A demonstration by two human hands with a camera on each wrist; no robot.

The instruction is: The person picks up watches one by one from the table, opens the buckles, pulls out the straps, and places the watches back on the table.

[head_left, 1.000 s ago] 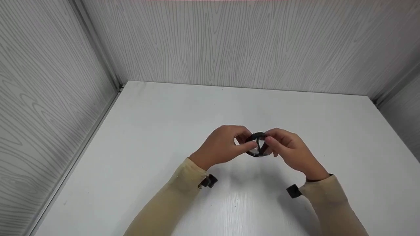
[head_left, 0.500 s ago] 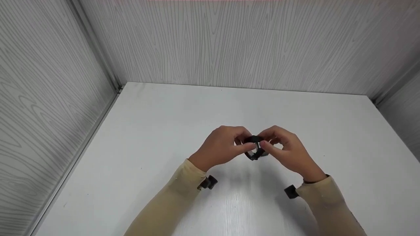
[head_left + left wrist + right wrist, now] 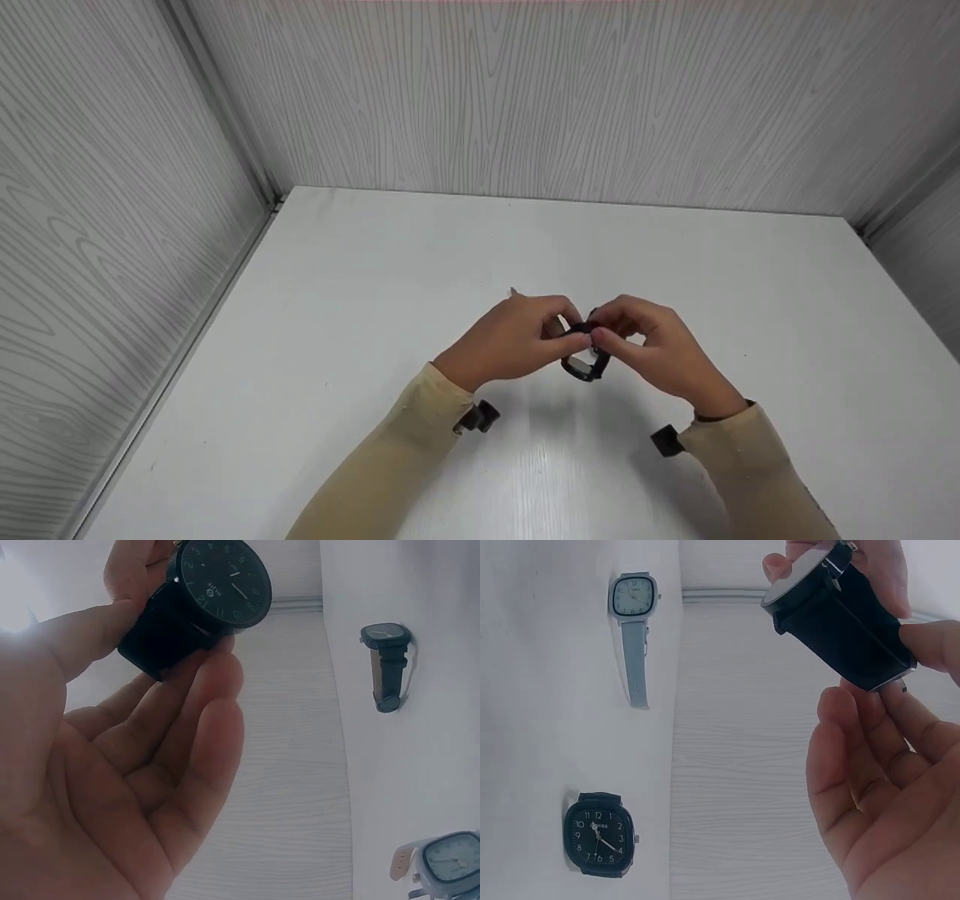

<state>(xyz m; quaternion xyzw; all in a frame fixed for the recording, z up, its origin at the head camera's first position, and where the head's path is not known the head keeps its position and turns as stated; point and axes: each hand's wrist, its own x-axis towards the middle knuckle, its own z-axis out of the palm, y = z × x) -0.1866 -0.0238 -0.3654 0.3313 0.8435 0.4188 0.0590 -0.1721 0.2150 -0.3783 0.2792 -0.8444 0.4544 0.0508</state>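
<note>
A black wristwatch [image 3: 600, 365] with a round dial is held up over the table between both hands, its strap curved into a loop. The left hand [image 3: 517, 341] pinches the strap between thumb and fingers. In the left wrist view the dark watch face [image 3: 225, 581] shows light numerals and hands. The right hand [image 3: 652, 345] pinches the strap from the other side, its thumb near the left thumb. In the right wrist view the black strap [image 3: 847, 630] rests between right thumb and fingers. The fingertips partly cover where the strap ends meet.
The right wrist view shows a pale square watch [image 3: 634, 596] and a black square watch [image 3: 598, 834] on a white surface. In the left wrist view stand a dark-strapped watch [image 3: 390, 664] and a pale watch [image 3: 454, 862]. Wood-grain panels [image 3: 480, 97] enclose the white table [image 3: 375, 255].
The watch has turned and its loop hangs slightly lower. The right thumb and fingers have moved left, closer to the left fingertips; the left hand has barely moved.
</note>
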